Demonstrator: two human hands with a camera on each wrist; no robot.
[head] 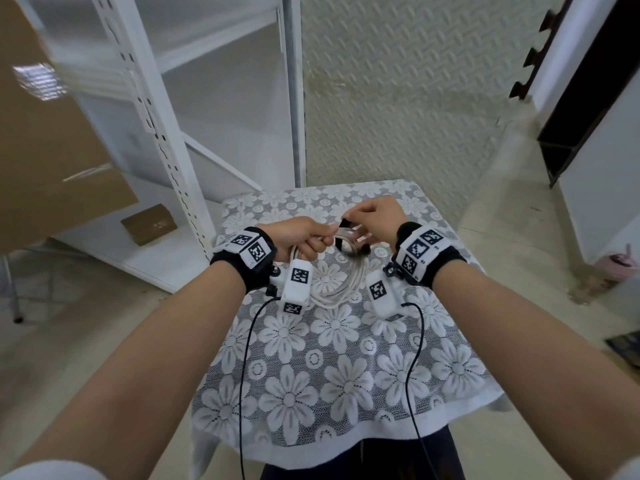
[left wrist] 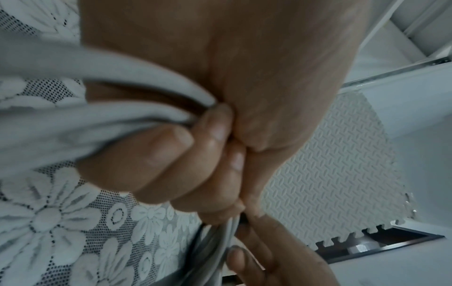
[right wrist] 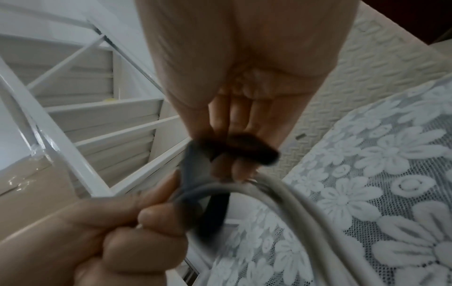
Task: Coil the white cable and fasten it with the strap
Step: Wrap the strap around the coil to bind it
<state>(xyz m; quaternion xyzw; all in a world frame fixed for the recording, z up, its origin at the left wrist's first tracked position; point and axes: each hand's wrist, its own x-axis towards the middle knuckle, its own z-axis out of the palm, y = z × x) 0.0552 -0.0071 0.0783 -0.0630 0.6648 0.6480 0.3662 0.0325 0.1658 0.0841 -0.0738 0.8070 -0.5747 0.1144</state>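
Observation:
The white cable [head: 341,289] hangs in a bundle of loops above the small table, and my left hand [head: 304,237] grips the top of the coil in a fist. In the left wrist view the cable [left wrist: 80,123] runs through my curled fingers [left wrist: 171,154]. A black strap [head: 344,225] loops around the coil's top, with my right hand [head: 372,220] pinching its end. The right wrist view shows the strap [right wrist: 247,149] wrapped over the cable [right wrist: 281,189] between my fingertips, blurred by motion. My left hand [right wrist: 117,232] appears there at lower left.
The table wears a lace cloth with white flowers [head: 332,358]. A white metal shelf rack [head: 166,140] stands at the left with cardboard boxes [head: 149,223]. Foam floor tiles [head: 398,91] lie beyond. Black sensor wires [head: 246,358] trail from both wrists.

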